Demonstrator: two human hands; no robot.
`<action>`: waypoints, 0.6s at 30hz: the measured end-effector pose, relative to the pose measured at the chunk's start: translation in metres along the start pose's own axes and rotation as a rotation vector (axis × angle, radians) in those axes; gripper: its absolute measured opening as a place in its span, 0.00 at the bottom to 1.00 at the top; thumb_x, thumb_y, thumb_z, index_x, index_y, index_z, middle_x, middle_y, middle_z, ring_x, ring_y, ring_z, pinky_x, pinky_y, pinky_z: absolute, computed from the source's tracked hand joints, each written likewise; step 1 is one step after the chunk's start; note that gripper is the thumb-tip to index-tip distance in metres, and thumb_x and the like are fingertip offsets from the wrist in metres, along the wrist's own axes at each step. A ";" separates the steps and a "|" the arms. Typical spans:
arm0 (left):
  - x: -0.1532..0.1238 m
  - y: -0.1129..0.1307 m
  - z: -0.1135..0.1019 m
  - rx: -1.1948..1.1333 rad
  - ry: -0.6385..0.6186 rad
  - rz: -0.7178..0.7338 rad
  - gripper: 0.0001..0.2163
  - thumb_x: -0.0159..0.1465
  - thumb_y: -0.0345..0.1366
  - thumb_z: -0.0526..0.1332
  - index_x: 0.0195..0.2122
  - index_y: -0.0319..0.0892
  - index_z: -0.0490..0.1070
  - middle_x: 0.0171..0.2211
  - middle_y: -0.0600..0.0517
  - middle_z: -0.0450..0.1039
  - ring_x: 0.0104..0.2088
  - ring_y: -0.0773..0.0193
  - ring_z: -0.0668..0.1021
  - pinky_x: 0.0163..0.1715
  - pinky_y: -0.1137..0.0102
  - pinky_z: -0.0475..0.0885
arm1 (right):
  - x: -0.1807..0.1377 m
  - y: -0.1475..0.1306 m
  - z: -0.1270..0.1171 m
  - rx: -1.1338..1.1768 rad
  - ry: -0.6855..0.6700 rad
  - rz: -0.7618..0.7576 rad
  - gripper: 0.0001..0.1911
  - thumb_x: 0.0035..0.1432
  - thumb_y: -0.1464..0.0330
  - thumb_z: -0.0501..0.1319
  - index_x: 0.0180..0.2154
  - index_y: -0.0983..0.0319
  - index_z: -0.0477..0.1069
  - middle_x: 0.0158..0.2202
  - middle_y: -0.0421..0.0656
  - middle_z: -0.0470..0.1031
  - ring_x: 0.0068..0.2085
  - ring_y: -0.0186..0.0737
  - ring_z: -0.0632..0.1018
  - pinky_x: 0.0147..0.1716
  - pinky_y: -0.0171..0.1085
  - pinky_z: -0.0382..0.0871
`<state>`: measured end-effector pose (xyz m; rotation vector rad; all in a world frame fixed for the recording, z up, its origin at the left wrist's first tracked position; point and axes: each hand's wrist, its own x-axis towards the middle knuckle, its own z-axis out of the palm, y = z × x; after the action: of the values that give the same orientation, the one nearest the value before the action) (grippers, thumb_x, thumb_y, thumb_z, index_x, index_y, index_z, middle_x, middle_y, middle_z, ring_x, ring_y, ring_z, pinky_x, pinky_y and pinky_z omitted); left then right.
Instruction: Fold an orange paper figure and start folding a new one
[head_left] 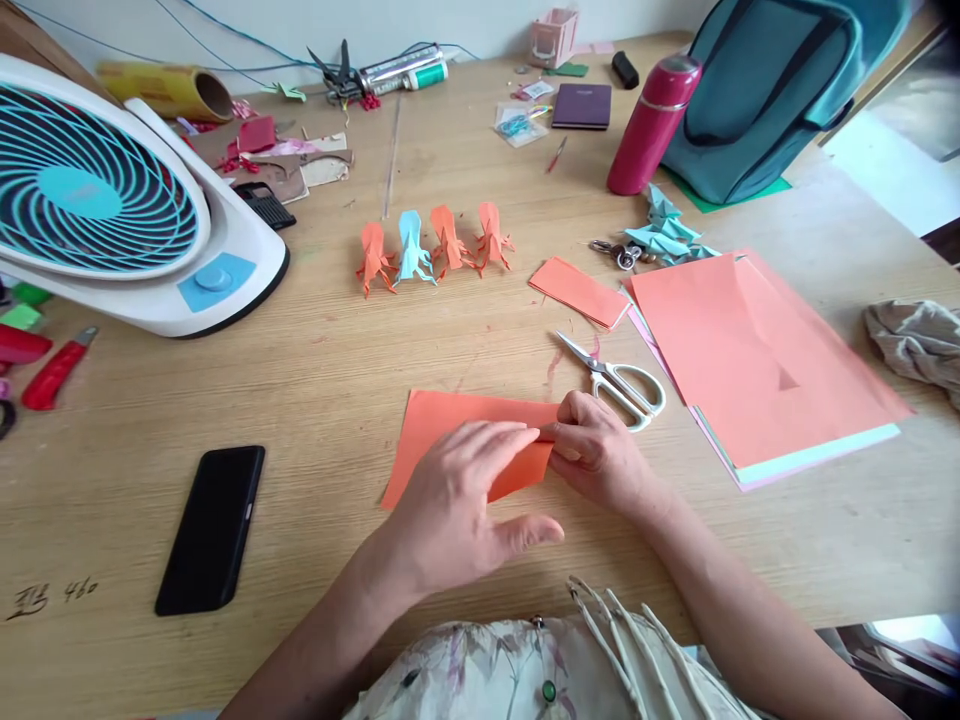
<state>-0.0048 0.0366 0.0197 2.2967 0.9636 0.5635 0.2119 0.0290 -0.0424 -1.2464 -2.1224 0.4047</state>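
Observation:
An orange sheet of paper (431, 425) lies on the desk in front of me, its near right part folded up or over. My right hand (600, 450) pinches the paper's right edge between thumb and fingers. Across the sheet reaches my left hand (465, 500), fingers stretched out and thumb held apart; its fingertips are at the fold, close to the right fingers. It covers much of the paper's near side. Just beyond my right hand are white-handled scissors (615, 380), blades spread slightly and pointing away to the left.
Several folded paper figures (448, 240) stand in a row farther back. Small orange sheets (577, 292) and a stack of large coloured paper (780, 370) lie to the right. A black phone (211, 530), a fan (150, 220), a pink bottle (652, 125) and a teal bag (765, 110) surround the work area.

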 end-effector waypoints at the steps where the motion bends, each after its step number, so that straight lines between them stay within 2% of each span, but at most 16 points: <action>1: -0.003 0.002 0.003 0.064 0.015 0.005 0.28 0.61 0.52 0.65 0.59 0.45 0.69 0.55 0.43 0.75 0.55 0.47 0.76 0.55 0.54 0.72 | 0.000 -0.001 0.000 0.006 -0.010 0.005 0.09 0.62 0.72 0.60 0.39 0.59 0.79 0.32 0.43 0.64 0.34 0.40 0.68 0.33 0.39 0.62; 3: -0.008 0.001 0.011 0.130 0.019 -0.005 0.16 0.68 0.39 0.60 0.56 0.45 0.72 0.51 0.46 0.79 0.49 0.52 0.80 0.51 0.56 0.74 | 0.000 -0.002 -0.001 0.017 -0.047 0.012 0.09 0.62 0.73 0.60 0.41 0.58 0.79 0.37 0.45 0.67 0.35 0.40 0.70 0.34 0.39 0.64; 6: -0.012 -0.009 0.024 0.133 -0.036 -0.028 0.14 0.70 0.29 0.54 0.53 0.44 0.74 0.47 0.48 0.81 0.45 0.57 0.82 0.48 0.61 0.76 | -0.002 -0.001 -0.002 0.009 -0.130 0.003 0.11 0.62 0.72 0.62 0.44 0.56 0.80 0.43 0.48 0.69 0.36 0.40 0.71 0.36 0.40 0.65; 9: -0.018 -0.014 0.030 0.091 -0.074 -0.039 0.14 0.70 0.29 0.55 0.53 0.44 0.75 0.49 0.47 0.80 0.48 0.57 0.81 0.51 0.62 0.75 | -0.003 0.002 -0.003 -0.006 -0.202 -0.029 0.12 0.61 0.73 0.63 0.44 0.54 0.80 0.47 0.48 0.70 0.39 0.42 0.72 0.41 0.43 0.66; 12: -0.023 -0.012 0.028 0.021 -0.054 -0.080 0.13 0.70 0.30 0.55 0.51 0.43 0.75 0.50 0.48 0.79 0.49 0.58 0.81 0.52 0.65 0.74 | -0.004 0.004 -0.004 0.016 -0.218 -0.039 0.14 0.60 0.73 0.64 0.46 0.53 0.80 0.47 0.48 0.70 0.42 0.45 0.72 0.43 0.45 0.67; 15: -0.023 -0.010 0.021 -0.050 -0.048 -0.187 0.11 0.71 0.32 0.53 0.46 0.43 0.76 0.40 0.51 0.81 0.38 0.63 0.82 0.39 0.72 0.74 | -0.004 0.007 -0.005 0.043 -0.196 -0.020 0.12 0.60 0.71 0.65 0.45 0.53 0.80 0.44 0.48 0.70 0.41 0.45 0.70 0.42 0.46 0.67; 18: -0.019 -0.013 0.013 -0.033 -0.057 -0.314 0.14 0.71 0.35 0.52 0.32 0.42 0.75 0.25 0.55 0.75 0.24 0.67 0.75 0.26 0.72 0.66 | -0.002 0.008 -0.006 0.067 -0.184 0.012 0.13 0.59 0.74 0.64 0.44 0.55 0.80 0.42 0.48 0.70 0.40 0.45 0.69 0.41 0.46 0.67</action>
<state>-0.0159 0.0256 -0.0009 2.0647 1.2456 0.3766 0.2217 0.0306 -0.0432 -1.2245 -2.2352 0.6111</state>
